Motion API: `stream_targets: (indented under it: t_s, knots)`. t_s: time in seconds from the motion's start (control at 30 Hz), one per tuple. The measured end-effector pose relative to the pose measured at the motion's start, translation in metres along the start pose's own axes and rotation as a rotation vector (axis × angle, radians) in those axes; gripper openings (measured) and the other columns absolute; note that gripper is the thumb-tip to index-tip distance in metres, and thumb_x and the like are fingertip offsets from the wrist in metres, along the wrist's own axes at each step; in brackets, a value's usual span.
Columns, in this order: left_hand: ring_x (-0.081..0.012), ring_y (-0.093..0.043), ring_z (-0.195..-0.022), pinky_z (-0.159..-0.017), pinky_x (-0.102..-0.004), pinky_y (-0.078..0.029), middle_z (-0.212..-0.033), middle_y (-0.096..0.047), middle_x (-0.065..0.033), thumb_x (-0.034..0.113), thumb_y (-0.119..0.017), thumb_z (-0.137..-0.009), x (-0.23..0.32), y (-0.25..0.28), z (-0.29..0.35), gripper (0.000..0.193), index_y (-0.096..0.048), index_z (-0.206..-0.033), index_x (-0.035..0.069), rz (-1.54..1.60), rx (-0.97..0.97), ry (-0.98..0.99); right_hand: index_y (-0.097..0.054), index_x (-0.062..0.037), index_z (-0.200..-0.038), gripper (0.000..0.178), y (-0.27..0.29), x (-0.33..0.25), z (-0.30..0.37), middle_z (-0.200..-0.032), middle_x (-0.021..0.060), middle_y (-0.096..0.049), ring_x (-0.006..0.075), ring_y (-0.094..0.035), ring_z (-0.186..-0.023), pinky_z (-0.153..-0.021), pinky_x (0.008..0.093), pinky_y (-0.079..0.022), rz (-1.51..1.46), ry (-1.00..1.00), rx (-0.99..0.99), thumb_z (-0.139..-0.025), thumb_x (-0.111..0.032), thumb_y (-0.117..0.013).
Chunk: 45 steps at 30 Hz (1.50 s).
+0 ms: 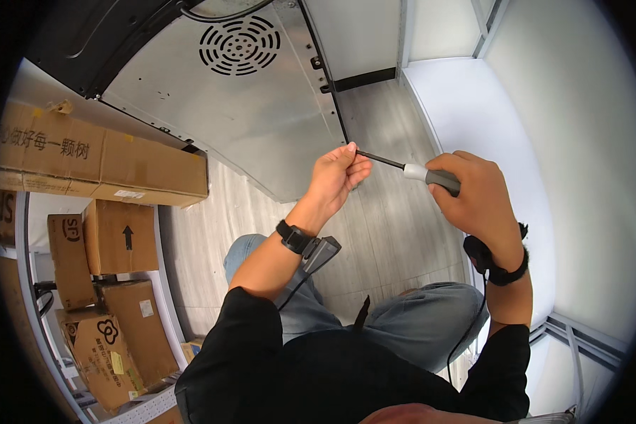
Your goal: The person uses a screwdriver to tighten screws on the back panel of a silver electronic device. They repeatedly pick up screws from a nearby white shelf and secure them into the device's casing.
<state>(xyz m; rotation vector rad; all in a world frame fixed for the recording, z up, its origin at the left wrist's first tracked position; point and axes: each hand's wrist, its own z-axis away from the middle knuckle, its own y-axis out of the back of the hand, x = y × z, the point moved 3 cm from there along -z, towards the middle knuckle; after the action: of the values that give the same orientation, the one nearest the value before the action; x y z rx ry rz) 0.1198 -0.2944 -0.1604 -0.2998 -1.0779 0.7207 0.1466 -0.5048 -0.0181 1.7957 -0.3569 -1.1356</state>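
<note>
In view are 2 hands, 1 left hand (335, 178) and 1 right hand (477, 192), plus 1 screwdriver (414, 172), 2 black wrist straps (512, 274), 2 black sleeves (244, 336) and 2 denim trouser legs (427, 314). There is 1 large metal panel (247, 116) with 1 round vent (239, 47). Cardboard boxes come to at least 5: 1 long box (148, 166), 1 arrow-marked box (113, 240), 1 narrow box (71, 265), 1 white-labelled box (145, 332) and 1 flower-marked box (95, 350), others being too cut off to count.

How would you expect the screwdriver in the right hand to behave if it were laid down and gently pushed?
The screwdriver would probably stay stiff, as its thin dark shaft looks straight. Its rounded-looking handle might let it roll. That handle, thicker than the shaft, likely makes that end heavier.
</note>
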Motion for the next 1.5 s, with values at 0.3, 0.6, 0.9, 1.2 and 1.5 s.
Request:
stream_targets:
  t_s: [0.3, 0.6, 0.9, 1.2, 1.5]
  knots:
    - [-0.0122, -0.061, -0.067, -0.061, -0.0243, -0.055, -0.080, -0.062, -0.0051, 0.030, -0.050, -0.096, 0.038, -0.010, -0.009, 0.025, -0.056, -0.088, 0.007, 0.076, -0.099, -0.114, -0.049, -0.0046, -0.102, 0.035, -0.025, -0.024, 0.024, -0.084, 0.0128, -0.057, 0.0279, -0.058, -0.068, -0.060, 0.0354, -0.046, -0.289, -0.291, 0.158, -0.069, -0.001, -0.061]
    - [-0.0112, -0.060, -0.068, -0.062, -0.0244, -0.055, -0.081, -0.060, -0.0038, 0.028, -0.049, -0.096, 0.089, -0.040, 0.005, 0.025, -0.057, -0.093, 0.005, 0.155, -0.240, -0.232, -0.054, -0.0049, -0.099, 0.035, -0.018, -0.060, 0.029, -0.092, 0.0109, -0.057, 0.0221, -0.057, -0.072, -0.065, 0.0320, -0.047, -0.396, -0.134, 0.403, -0.067, 0.004, -0.063]
    - [-0.0123, -0.059, -0.071, -0.067, -0.0255, -0.053, -0.088, -0.063, -0.0081, 0.017, -0.048, -0.096, 0.110, -0.061, 0.018, 0.021, -0.057, -0.103, -0.001, 0.129, -0.271, -0.265, -0.058, -0.0048, -0.098, 0.035, -0.026, -0.086, 0.043, -0.097, 0.0128, -0.057, 0.0290, -0.060, -0.078, -0.062, 0.0341, -0.050, -0.168, 0.216, 0.703, -0.065, 0.003, -0.068]
    - [-0.0125, -0.061, -0.076, -0.070, -0.0236, -0.054, -0.088, -0.062, -0.0069, 0.014, -0.049, -0.095, 0.108, -0.073, 0.008, 0.020, -0.058, -0.103, -0.002, 0.124, -0.300, -0.221, -0.058, -0.0037, -0.099, 0.036, -0.043, -0.088, 0.043, -0.100, 0.0133, -0.052, 0.0264, -0.060, -0.073, -0.057, 0.0312, -0.048, -0.074, 0.231, 0.729, -0.066, 0.002, -0.070]
    - [-0.0135, -0.062, -0.076, -0.071, -0.0254, -0.053, -0.085, -0.064, -0.0071, 0.013, -0.049, -0.095, 0.106, -0.074, -0.003, 0.018, -0.058, -0.102, -0.001, 0.232, -0.321, -0.184, -0.057, -0.0024, -0.099, 0.037, -0.041, -0.083, 0.038, -0.100, 0.0139, -0.052, 0.0267, -0.060, -0.072, -0.057, 0.0319, -0.048, -0.123, 0.253, 0.751, -0.065, 0.003, -0.070]
